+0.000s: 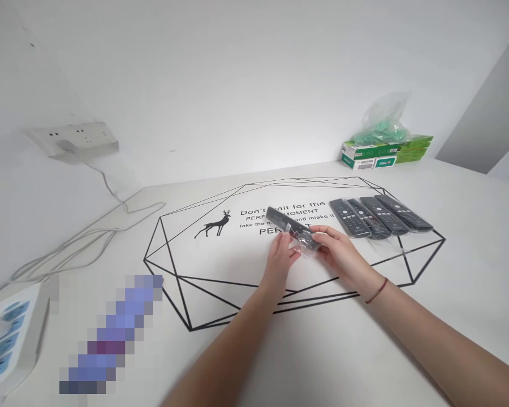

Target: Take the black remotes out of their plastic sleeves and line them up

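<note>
A dark remote control (294,227), partly in a clear plastic sleeve, is held tilted above the printed mat. My right hand (337,251) grips its near right end, with thumb and fingers closed round it. At the lower left side of the remote, my left hand (280,257) pinches the remote or its clear sleeve; the exact contact is partly hidden. Several dark remotes (382,216) in clear wrapping lie side by side on the mat, just right of my hands.
Green and white boxes (369,155) stand against the wall at the back right, topped by a clear bag (384,127) with green contents. A power strip (12,333), cables (110,229) and a blurred-out bluish object (114,333) occupy the left. A wall socket (74,141) is above.
</note>
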`<action>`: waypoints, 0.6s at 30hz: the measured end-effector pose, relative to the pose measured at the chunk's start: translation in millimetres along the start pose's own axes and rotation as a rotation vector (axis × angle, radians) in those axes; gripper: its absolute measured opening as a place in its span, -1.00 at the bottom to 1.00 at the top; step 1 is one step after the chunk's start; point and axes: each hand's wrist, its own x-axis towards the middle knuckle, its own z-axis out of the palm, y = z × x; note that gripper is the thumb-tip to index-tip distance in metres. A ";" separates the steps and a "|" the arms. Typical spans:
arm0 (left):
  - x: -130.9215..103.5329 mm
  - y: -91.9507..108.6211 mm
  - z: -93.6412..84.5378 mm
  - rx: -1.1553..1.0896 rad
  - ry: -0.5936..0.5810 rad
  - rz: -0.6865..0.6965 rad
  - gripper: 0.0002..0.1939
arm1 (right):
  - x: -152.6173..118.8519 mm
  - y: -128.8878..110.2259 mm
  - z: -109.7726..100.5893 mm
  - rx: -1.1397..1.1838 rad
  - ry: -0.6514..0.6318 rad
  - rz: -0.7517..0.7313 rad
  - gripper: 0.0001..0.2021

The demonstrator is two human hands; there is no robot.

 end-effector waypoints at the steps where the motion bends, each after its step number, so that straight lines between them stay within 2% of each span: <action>1: 0.6 1.4 -0.7 -0.049 -0.032 -0.007 -0.63 | -2.7 -1.2 2.7 0.135 -0.042 0.055 -0.74; 4: 1.1 4.0 -1.8 -0.221 -0.044 -0.038 -0.64 | -8.2 -3.0 7.9 0.491 -0.124 0.210 -0.75; 6: 0.4 4.2 -1.4 -0.263 -0.014 -0.047 -0.66 | -10.2 -3.4 9.1 0.582 -0.150 0.268 -0.77; 9: -1.0 3.4 -0.9 -0.280 -0.058 -0.032 -0.67 | -12.1 -3.4 10.0 0.614 -0.217 0.309 -0.76; 12: -2.2 2.9 -1.2 -0.282 -0.078 0.003 -0.65 | -13.1 -2.1 11.3 0.575 -0.261 0.282 -0.72; 18: -4.1 4.9 -0.9 -0.247 -0.068 0.035 -0.65 | -13.4 1.1 11.4 0.541 -0.275 0.222 -0.82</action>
